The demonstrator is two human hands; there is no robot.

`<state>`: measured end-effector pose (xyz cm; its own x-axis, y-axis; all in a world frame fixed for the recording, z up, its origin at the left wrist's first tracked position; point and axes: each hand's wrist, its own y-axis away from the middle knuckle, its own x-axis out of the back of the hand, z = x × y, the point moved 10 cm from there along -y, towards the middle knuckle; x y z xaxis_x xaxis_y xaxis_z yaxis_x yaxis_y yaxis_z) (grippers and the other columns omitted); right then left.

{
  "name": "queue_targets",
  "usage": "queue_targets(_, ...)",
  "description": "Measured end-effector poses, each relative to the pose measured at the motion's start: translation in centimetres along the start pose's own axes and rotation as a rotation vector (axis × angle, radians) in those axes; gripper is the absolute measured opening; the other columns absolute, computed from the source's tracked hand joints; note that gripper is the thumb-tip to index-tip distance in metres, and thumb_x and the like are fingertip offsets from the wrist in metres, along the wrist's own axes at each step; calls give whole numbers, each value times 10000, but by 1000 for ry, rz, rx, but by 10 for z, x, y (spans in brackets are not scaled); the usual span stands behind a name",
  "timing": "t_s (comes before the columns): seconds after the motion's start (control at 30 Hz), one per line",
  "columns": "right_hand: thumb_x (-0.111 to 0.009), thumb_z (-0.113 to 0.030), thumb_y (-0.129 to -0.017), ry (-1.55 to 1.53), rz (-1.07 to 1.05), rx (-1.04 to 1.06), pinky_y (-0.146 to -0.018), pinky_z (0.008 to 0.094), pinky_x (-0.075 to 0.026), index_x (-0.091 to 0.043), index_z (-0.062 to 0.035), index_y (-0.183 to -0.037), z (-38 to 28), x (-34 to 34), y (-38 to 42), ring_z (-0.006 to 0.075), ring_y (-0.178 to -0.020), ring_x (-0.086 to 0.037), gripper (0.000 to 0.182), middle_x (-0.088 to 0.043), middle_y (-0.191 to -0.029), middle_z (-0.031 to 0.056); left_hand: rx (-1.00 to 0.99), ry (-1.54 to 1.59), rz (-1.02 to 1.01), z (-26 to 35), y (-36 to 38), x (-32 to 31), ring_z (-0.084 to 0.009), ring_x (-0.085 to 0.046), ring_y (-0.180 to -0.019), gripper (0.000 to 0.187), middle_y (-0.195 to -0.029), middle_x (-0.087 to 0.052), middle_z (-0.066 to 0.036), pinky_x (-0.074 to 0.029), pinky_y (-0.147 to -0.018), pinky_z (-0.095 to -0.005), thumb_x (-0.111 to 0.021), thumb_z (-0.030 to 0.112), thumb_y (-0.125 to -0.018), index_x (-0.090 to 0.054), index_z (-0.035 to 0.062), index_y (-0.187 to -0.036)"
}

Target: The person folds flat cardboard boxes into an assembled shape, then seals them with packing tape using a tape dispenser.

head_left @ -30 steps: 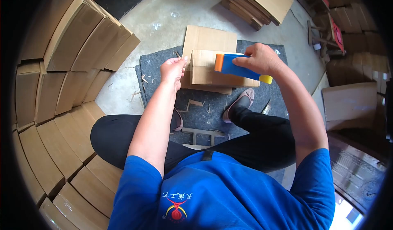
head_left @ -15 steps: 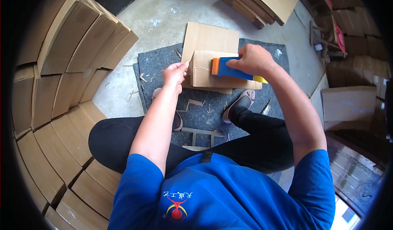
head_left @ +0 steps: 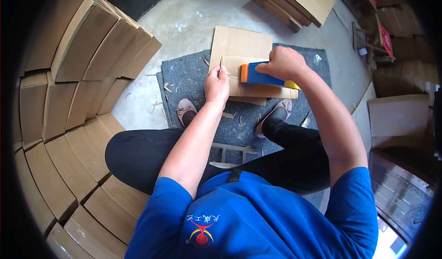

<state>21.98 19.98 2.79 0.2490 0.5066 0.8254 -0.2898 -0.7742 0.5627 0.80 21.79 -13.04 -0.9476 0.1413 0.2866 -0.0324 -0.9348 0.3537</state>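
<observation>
My right hand (head_left: 286,65) grips a blue tape dispenser (head_left: 266,74) with an orange front and a yellow rear end. The dispenser rests against the top of a small brown cardboard box (head_left: 258,91), its orange front facing left. At the box's left edge is my left hand (head_left: 217,85), thumb and fingers pressed together; what they pinch is too small to make out. Under and behind the box lies a flat cardboard sheet (head_left: 244,38).
A dark grey mat (head_left: 182,77) strewn with cardboard scraps covers the floor between my feet. Stacked cartons (head_left: 83,47) rise on the left. A pile of flat cardboard (head_left: 301,3) stands at the back, and more cardboard (head_left: 398,116) leans at the right.
My left hand has moved right, from just beside the box to over its left edge. The right hand and dispenser have stayed nearly in place on the box; the whole view has shifted slightly.
</observation>
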Motion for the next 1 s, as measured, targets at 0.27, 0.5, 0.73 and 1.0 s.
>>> queue_targets(0.27, -642, -652, -817, 34, -101, 108, -835, 362, -571, -755, -26, -1045, 6, -11, -6, 271, -888, -719, 676, -736, -974, 162, 46, -75, -243, -6, -9, -28, -370, -494, -1322, 653, -1399, -525, -257, -384, -1088, -406, -467, 460, -1018, -364, 12, -1483)
queue_targets(0.5, -666, -660, -826, -161, -166, 143, -841, 370, -587, -737, -8, -1093, 75, -9, 3, 251, -902, -723, 709, -733, -999, 165, 122, -66, -276, -23, -15, -32, -340, -483, -1337, 622, -1415, -526, -217, -373, -1094, -390, -427, 478, -1033, -375, 63, -1494)
queue_targets(0.73, -662, -676, -818, -299, -190, 133, -845, 373, -582, -734, -8, -1086, 154, -17, 13, 251, -901, -722, 723, -730, -976, 170, 176, -21, -267, -7, -2, -31, -255, -545, -1259, 548, -1358, -582, -160, -413, -1040, -348, -418, 439, -1053, -443, 68, -1456)
queue_targets(1.0, -692, -640, -810, -318, -201, 80, -813, 367, -585, -749, -14, -1052, 224, -32, -1, 250, -870, -720, 674, -735, -968, 161, 178, -58, -231, -8, -1, -26, -218, -565, -1195, 542, -1294, -614, -129, -416, -1022, -334, -426, 458, -1049, -507, 37, -1382)
